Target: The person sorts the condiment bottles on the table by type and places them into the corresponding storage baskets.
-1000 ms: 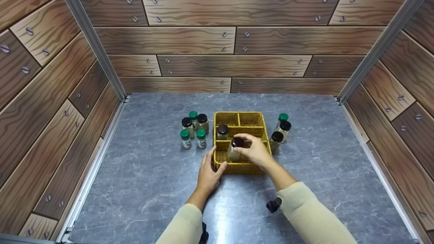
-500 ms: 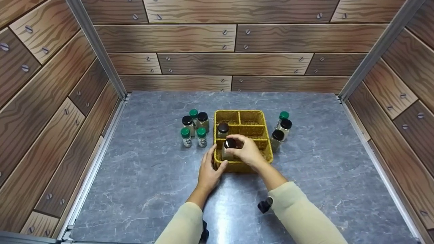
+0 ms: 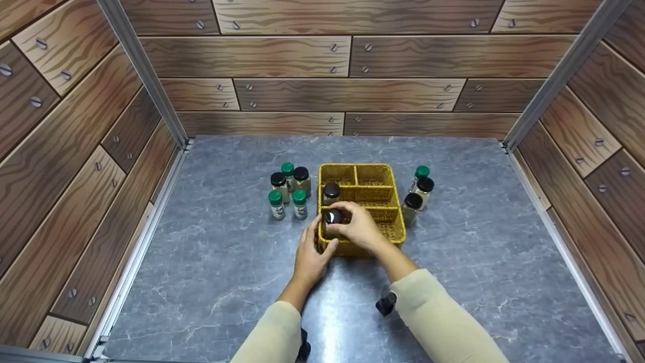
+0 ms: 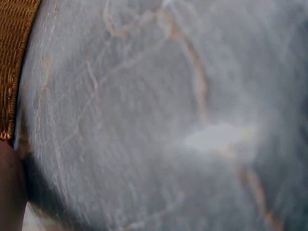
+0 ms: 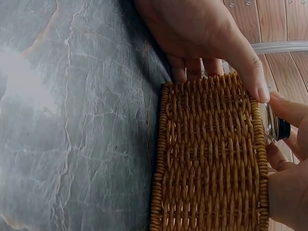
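Observation:
My right hand (image 3: 359, 228) pinches the black cap of a spice jar (image 3: 333, 217) standing in the left end of the front compartment of a yellow-brown wicker basket (image 3: 360, 249). Around the basket's front left corner my left hand (image 3: 309, 254) holds on, thumb at the front and fingers along the left side. In the right wrist view, the jar's black cap (image 5: 284, 129) shows above the wicker rim, between the right fingers. A second black-capped jar (image 3: 331, 191) stands in the middle compartment, at its left. Only a bit of basket (image 4: 12, 62) and thumb (image 4: 10, 187) enters the left wrist view.
Left of the basket stand several spice jars, black-capped (image 3: 301, 181) and green-capped (image 3: 275, 204). To its right are a green-capped jar (image 3: 422, 173) and two black-capped ones (image 3: 412, 207), close to the basket wall. Wood-patterned walls (image 3: 282, 96) enclose the grey marbled table (image 3: 211, 242).
The right hand has carried the jar leftward and lower within the front compartment, to its left end. My left hand stays at the basket corner.

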`<action>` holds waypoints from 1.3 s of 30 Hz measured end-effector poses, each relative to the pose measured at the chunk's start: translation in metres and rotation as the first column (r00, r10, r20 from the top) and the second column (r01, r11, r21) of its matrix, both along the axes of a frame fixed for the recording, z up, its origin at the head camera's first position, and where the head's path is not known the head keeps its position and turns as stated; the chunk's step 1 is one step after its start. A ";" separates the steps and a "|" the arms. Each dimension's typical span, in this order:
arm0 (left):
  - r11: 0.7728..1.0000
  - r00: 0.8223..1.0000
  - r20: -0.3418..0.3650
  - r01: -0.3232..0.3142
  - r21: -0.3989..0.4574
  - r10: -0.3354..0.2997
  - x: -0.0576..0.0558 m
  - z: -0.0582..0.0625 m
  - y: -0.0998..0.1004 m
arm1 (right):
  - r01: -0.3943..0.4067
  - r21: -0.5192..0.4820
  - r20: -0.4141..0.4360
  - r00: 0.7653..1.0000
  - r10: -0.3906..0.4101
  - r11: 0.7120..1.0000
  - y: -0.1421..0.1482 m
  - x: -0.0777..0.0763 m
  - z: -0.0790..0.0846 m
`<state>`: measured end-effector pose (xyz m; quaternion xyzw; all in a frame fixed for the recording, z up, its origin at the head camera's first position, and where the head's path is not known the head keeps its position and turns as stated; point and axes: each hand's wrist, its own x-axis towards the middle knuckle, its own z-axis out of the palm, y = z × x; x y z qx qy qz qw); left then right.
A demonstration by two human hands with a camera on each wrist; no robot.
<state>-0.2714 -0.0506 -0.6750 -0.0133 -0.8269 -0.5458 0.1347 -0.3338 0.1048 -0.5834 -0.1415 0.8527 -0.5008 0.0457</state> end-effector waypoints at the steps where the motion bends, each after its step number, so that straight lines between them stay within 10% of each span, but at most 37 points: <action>1: 1.000 1.000 0.000 0.000 0.000 0.000 0.000 -0.001 0.000 | 0.000 0.005 0.000 1.000 0.000 1.000 0.000 0.000 0.000; 29: 1.000 1.000 -0.019 -0.013 -0.017 0.013 -0.001 -0.002 0.001 | -0.128 -0.143 0.066 0.988 0.138 0.981 0.009 -0.003 -0.005; 39: 1.000 0.999 -0.031 -0.009 -0.007 0.009 0.003 0.000 0.002 | -0.072 -0.033 -0.004 0.997 0.072 0.997 0.011 0.001 -0.007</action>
